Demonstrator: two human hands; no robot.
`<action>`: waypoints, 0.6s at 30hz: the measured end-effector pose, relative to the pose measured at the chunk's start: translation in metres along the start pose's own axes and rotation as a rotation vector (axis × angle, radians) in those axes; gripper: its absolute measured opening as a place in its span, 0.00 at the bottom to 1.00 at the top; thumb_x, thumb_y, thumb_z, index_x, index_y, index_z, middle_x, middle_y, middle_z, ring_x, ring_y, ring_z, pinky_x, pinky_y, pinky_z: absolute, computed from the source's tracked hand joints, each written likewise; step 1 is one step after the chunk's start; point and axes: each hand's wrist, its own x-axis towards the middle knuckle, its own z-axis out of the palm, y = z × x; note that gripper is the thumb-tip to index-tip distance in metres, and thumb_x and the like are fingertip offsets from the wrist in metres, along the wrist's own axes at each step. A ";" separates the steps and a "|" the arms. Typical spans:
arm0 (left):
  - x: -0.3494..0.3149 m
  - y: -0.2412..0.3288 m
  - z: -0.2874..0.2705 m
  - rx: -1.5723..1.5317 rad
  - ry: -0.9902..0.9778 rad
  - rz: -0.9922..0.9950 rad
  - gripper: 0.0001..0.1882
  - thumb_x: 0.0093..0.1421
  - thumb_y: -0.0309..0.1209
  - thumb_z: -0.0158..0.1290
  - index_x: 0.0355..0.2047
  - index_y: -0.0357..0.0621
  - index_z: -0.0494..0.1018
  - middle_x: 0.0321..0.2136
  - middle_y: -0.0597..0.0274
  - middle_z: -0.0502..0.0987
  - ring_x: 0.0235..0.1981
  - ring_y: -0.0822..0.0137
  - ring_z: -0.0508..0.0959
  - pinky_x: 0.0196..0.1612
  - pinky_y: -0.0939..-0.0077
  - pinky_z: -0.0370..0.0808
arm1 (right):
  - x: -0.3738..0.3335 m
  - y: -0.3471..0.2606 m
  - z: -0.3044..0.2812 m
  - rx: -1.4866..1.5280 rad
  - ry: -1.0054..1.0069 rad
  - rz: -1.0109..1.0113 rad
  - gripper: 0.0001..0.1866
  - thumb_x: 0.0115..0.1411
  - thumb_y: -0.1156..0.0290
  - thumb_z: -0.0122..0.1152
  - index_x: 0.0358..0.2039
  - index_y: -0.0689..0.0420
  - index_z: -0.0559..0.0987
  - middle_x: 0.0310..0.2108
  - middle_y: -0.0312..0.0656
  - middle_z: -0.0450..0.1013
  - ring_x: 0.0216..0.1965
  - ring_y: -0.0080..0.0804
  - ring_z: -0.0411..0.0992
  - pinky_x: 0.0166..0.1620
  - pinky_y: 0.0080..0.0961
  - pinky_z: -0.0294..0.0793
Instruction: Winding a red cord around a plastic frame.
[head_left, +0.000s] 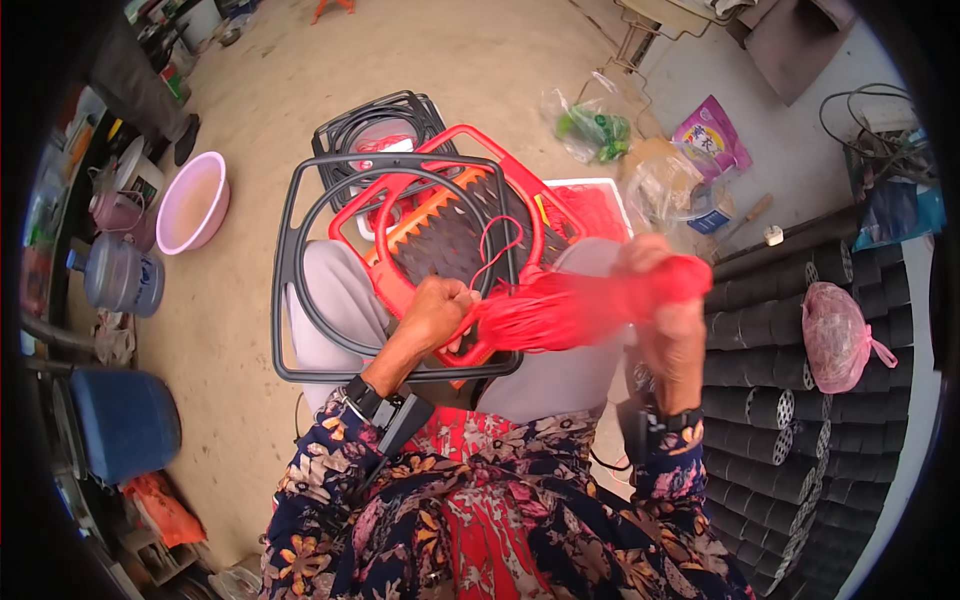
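Stretching the red bundle [570, 315] between two hands, over the lap [565, 375]!
Head view: the right hand [672, 335] has its fingers wrapped round the thick end (a blur, so each finger is hard to pick out), while the left hand [432, 308], fingers together, pinches the stringy end beside the red frame [541, 210]; a black frame [350, 160] overlaps that one across the knees.

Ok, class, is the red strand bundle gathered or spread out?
Mostly gathered: the red bundle runs as one thick hank to the blurred right hand.
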 end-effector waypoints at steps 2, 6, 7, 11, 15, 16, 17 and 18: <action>-0.005 0.001 0.000 -0.105 -0.037 -0.054 0.17 0.65 0.34 0.49 0.20 0.39 0.70 0.13 0.60 0.73 0.07 0.72 0.68 0.09 0.75 0.63 | -0.013 -0.009 0.001 0.260 0.116 -0.108 0.26 0.55 0.49 0.61 0.43 0.55 0.68 0.31 0.38 0.69 0.38 0.31 0.69 0.46 0.34 0.68; -0.005 -0.003 0.004 -0.195 -0.061 -0.086 0.16 0.66 0.34 0.47 0.22 0.38 0.69 0.14 0.58 0.73 0.07 0.72 0.68 0.09 0.77 0.62 | -0.059 -0.029 -0.039 0.656 0.146 -0.036 0.22 0.65 0.46 0.47 0.34 0.55 0.64 0.16 0.31 0.61 0.12 0.22 0.58 0.21 0.24 0.65; -0.004 -0.003 0.006 -0.254 -0.089 -0.072 0.16 0.67 0.34 0.47 0.23 0.38 0.69 0.14 0.57 0.73 0.07 0.71 0.68 0.09 0.77 0.63 | -0.076 -0.033 -0.055 0.666 0.160 -0.012 0.22 0.65 0.48 0.47 0.34 0.56 0.64 0.15 0.33 0.61 0.12 0.22 0.59 0.13 0.19 0.60; -0.002 -0.001 0.004 -0.342 -0.106 -0.051 0.16 0.67 0.34 0.46 0.23 0.38 0.68 0.15 0.56 0.73 0.07 0.70 0.68 0.09 0.77 0.63 | -0.147 -0.026 -0.124 0.520 0.089 0.238 0.21 0.64 0.51 0.45 0.34 0.60 0.64 0.12 0.35 0.59 0.08 0.24 0.57 0.10 0.21 0.58; 0.006 -0.001 -0.001 -0.376 -0.060 -0.066 0.17 0.66 0.34 0.47 0.22 0.38 0.69 0.14 0.56 0.72 0.07 0.70 0.67 0.08 0.77 0.62 | -0.202 -0.007 -0.164 0.434 0.354 0.443 0.19 0.64 0.54 0.43 0.33 0.60 0.67 0.10 0.36 0.58 0.07 0.24 0.55 0.09 0.23 0.55; 0.006 0.000 -0.003 -0.386 -0.050 -0.076 0.16 0.65 0.35 0.48 0.23 0.37 0.70 0.14 0.57 0.73 0.07 0.70 0.68 0.08 0.77 0.62 | -0.212 -0.007 -0.169 0.430 0.352 0.447 0.19 0.64 0.54 0.43 0.33 0.60 0.67 0.10 0.36 0.58 0.07 0.24 0.55 0.09 0.23 0.55; 0.007 0.000 -0.004 -0.391 -0.048 -0.076 0.16 0.65 0.35 0.48 0.23 0.37 0.70 0.14 0.57 0.73 0.07 0.70 0.68 0.08 0.77 0.62 | -0.222 -0.007 -0.175 0.465 0.388 0.446 0.19 0.64 0.53 0.43 0.33 0.60 0.68 0.10 0.35 0.58 0.07 0.24 0.54 0.10 0.23 0.54; 0.007 -0.001 -0.004 -0.442 -0.049 -0.070 0.14 0.64 0.33 0.49 0.24 0.37 0.71 0.14 0.57 0.73 0.07 0.70 0.68 0.09 0.77 0.62 | -0.226 -0.007 -0.176 0.501 0.428 0.440 0.20 0.64 0.53 0.43 0.33 0.59 0.68 0.11 0.35 0.58 0.07 0.24 0.54 0.10 0.23 0.54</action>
